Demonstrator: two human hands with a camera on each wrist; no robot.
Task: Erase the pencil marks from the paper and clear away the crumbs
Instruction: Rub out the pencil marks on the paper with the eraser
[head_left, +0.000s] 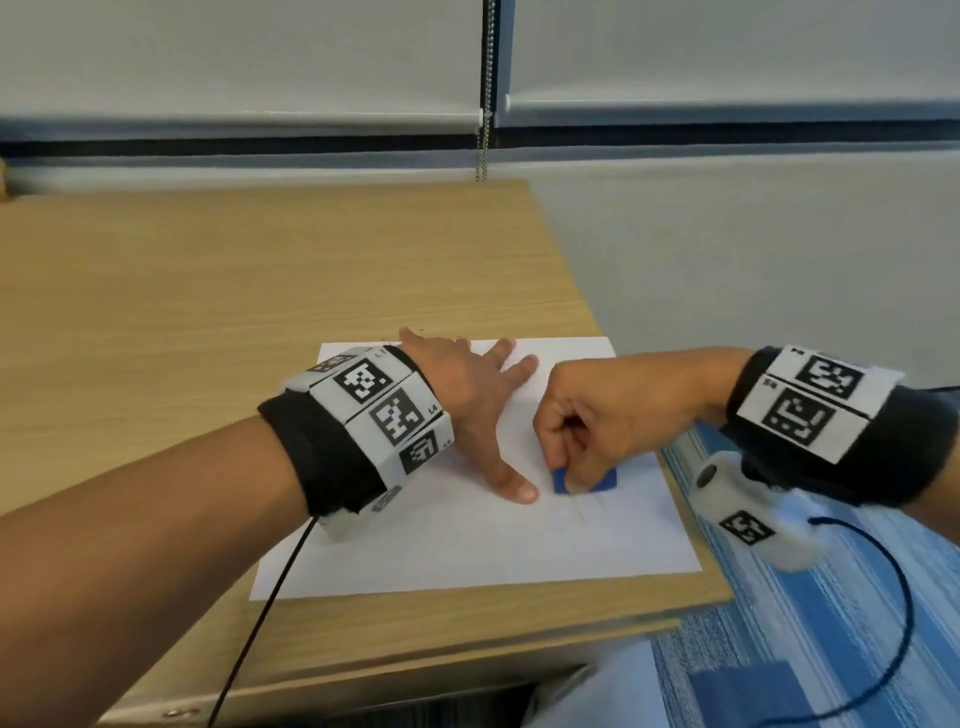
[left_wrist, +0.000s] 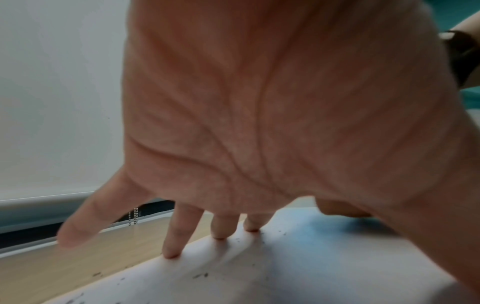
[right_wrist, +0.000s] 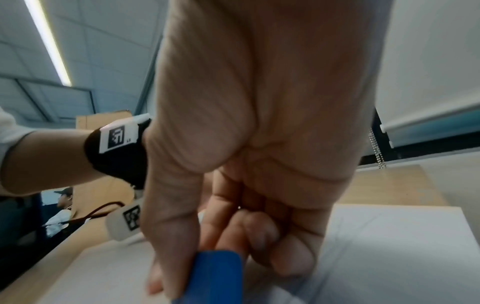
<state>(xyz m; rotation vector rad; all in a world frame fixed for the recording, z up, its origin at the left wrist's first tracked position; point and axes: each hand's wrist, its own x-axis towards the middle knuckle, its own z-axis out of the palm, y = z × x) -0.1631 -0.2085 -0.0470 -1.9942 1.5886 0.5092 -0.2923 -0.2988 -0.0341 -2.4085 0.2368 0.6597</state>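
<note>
A white sheet of paper lies near the desk's right front corner. My left hand lies spread flat on its upper part, fingers straight, thumb stretched toward the eraser. My right hand pinches a blue eraser between thumb and curled fingers and presses it on the paper, seen close in the right wrist view as the blue eraser. Faint pencil marks run just below the eraser. Dark crumbs are scattered on the paper by my left fingertips.
The wooden desk stretches left and back; its right edge runs close beside the paper. A blue striped floor lies beyond it. A blind's bead chain hangs at the back wall. Black cables trail from both wristbands.
</note>
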